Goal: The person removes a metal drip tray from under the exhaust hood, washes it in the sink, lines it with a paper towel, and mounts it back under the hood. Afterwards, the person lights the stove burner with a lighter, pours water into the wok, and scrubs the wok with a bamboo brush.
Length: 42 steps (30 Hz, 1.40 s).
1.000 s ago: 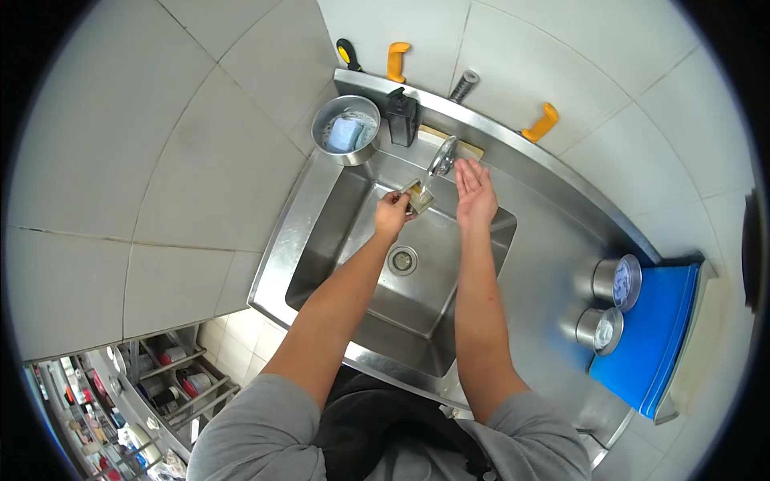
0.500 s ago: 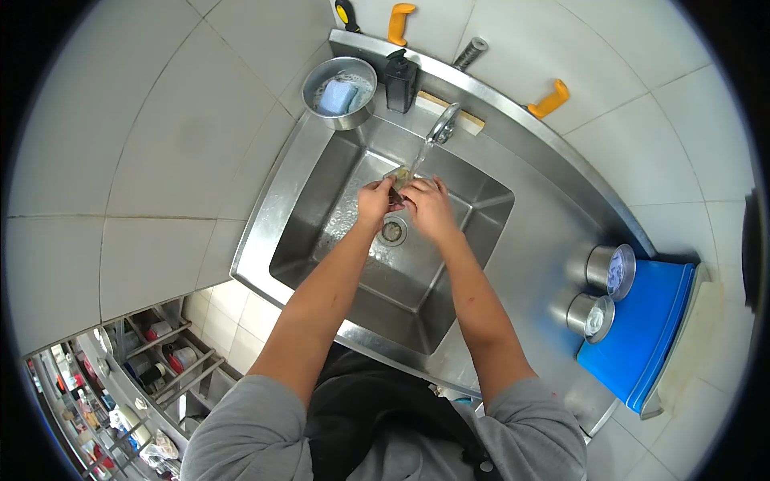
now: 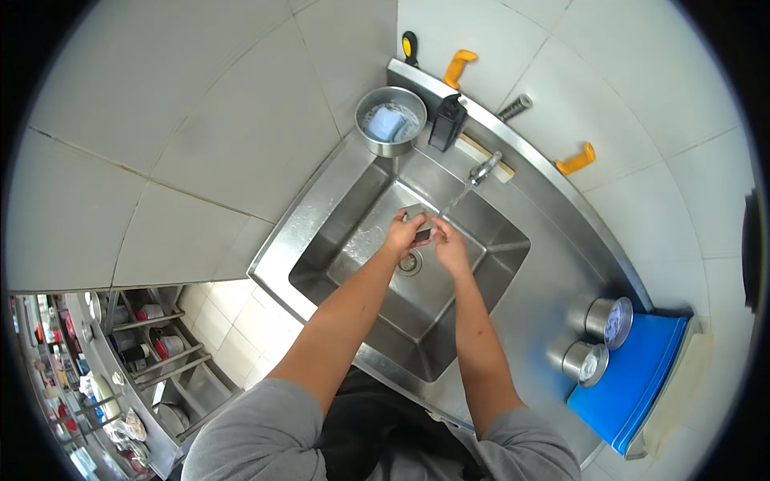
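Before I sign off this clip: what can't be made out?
Head view:
Held piece: full shape, partly hidden by the left hand.
Right hand: whether it touches the piece; too small.
Pots at right: contents, too small.
Shelf goods, lower left: many too small, some cut off by the picture's edge.

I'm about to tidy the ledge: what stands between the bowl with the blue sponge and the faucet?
In the head view, the black bottle stands between the bowl and the faucet, with one end of the pale bar also there.

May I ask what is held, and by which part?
The left hand holds a small rectangular piece, seemingly around its middle; whether the right hand grips is unclear.
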{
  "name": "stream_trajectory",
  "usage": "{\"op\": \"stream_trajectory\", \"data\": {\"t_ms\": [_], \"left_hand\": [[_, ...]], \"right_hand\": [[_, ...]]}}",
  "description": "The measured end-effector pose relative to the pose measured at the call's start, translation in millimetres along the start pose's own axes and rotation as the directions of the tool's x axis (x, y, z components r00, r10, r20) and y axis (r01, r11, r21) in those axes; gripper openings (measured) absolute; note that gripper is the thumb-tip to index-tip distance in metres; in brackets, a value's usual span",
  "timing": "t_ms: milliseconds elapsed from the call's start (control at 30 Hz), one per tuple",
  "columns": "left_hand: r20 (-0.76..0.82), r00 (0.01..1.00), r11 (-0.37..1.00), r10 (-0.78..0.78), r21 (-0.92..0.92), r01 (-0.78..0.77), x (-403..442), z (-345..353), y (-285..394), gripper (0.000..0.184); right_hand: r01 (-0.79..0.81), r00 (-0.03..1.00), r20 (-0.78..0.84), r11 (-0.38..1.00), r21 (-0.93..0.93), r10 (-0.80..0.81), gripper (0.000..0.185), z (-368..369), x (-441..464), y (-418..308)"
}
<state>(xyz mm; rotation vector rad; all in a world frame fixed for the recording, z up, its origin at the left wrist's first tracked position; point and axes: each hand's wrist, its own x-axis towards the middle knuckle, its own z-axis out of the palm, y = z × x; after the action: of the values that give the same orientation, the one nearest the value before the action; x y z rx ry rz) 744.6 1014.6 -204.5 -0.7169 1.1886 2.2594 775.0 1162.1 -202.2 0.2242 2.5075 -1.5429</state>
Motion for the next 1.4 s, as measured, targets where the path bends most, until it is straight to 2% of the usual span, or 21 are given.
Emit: {"op": "stream_trajectory", "data": {"t_ms": [33,100,133,200,267,333,467,600,633,700,767,833,900,967,1067,1100,1133,1167,1200,1267,1400], "left_hand": [[-0.101,0.995,0.996,0.019,0.09,-0.01,1,-8,1,0.063],[-0.182,0.981,0.996,0.066,0.071,-0.054,-1,-26,7,0.06],[-0.206,0.975,0.99,0.088,0.13,-0.062,-4,-37,10,0.06],[-0.237,0.965,0.98,0.108,0.191,-0.063,-14,-54,13,0.061],[-0.197,0.971,0.977,0.133,0.19,-0.096,-28,-65,19,0.054],[-0.17,0.973,0.979,0.156,0.154,-0.13,-46,-68,26,0.052],[-0.084,0.99,0.993,0.112,0.047,-0.108,-68,-77,32,0.051],[-0.105,0.994,0.999,0.036,-0.022,-0.038,-77,-75,45,0.054],[0.023,1.0,0.987,0.009,-0.163,-0.005,-73,-80,48,0.054],[0.171,0.985,0.958,0.004,-0.284,0.045,-62,-77,54,0.056],[0.173,0.98,0.95,0.098,-0.309,-0.04,-53,-67,51,0.061],[0.19,0.978,0.95,0.088,-0.311,-0.025,-43,-55,51,0.059],[0.108,0.988,0.957,0.11,-0.28,-0.076,-34,-33,51,0.054],[0.234,0.969,0.909,0.085,-0.416,0.021,10,-45,22,0.057],[0.223,0.975,0.914,0.01,-0.397,0.082,17,-31,-3,0.056],[0.216,0.976,0.954,-0.028,-0.285,0.091,17,-28,-13,0.055],[0.203,0.977,0.981,-0.068,-0.165,0.103,12,-23,-21,0.055],[0.206,0.974,0.981,-0.092,-0.147,0.123,9,-17,-28,0.055],[0.155,0.984,0.989,-0.085,-0.11,0.103,-1,-2,-29,0.057],[0.114,0.989,0.994,-0.098,-0.035,0.103,-15,22,-20,0.065],[0.036,0.996,0.993,-0.08,0.096,0.076,-13,32,-19,0.058]], "right_hand": [[0.014,1.0,0.005,1.0,0.001,-0.014,0.026,8,4,-12],[0.322,0.904,-0.144,0.864,-0.387,-0.402,0.026,28,11,-35],[0.447,0.869,-0.081,0.846,-0.291,-0.487,0.026,28,21,-69],[0.438,0.894,-0.019,0.883,-0.166,-0.447,0.023,37,61,-135],[0.504,0.819,-0.117,0.803,-0.317,-0.561,0.028,54,125,-175],[0.375,0.885,-0.061,0.784,-0.494,-0.462,0.028,71,181,-200],[0.261,0.963,0.202,0.436,-0.861,-0.178,0.035,119,280,-161],[0.254,0.967,0.191,0.573,-0.779,-0.169,0.041,94,276,-182],[0.253,0.967,0.196,0.572,-0.78,-0.161,0.041,86,272,-179],[0.415,0.895,0.186,0.602,-0.682,-0.405,0.047,61,270,-184],[0.38,0.897,0.017,0.754,-0.536,-0.441,0.056,31,208,-201],[0.375,0.913,0.03,0.809,-0.453,-0.407,0.063,8,130,-206],[0.473,0.869,0.079,0.773,-0.424,-0.488,0.063,11,69,-172],[0.454,0.87,0.104,0.7,-0.552,-0.482,0.062,41,28,-113],[0.456,0.814,-0.061,0.702,-0.548,-0.577,0.052,43,16,-64],[0.438,0.822,-0.075,0.709,-0.552,-0.565,0.052,35,20,-62],[0.24,0.958,-0.031,0.859,-0.452,-0.284,0.045,25,30,-63],[0.0,0.999,0.046,0.935,-0.354,0.018,0.041,18,39,-64],[-0.024,0.999,0.029,0.939,-0.342,0.036,0.041,20,50,-49],[-0.303,0.946,-0.21,0.901,-0.312,0.245,0.039,25,73,-10],[-0.379,0.914,-0.195,0.921,-0.095,0.356,0.041,-9,57,-19]]}}
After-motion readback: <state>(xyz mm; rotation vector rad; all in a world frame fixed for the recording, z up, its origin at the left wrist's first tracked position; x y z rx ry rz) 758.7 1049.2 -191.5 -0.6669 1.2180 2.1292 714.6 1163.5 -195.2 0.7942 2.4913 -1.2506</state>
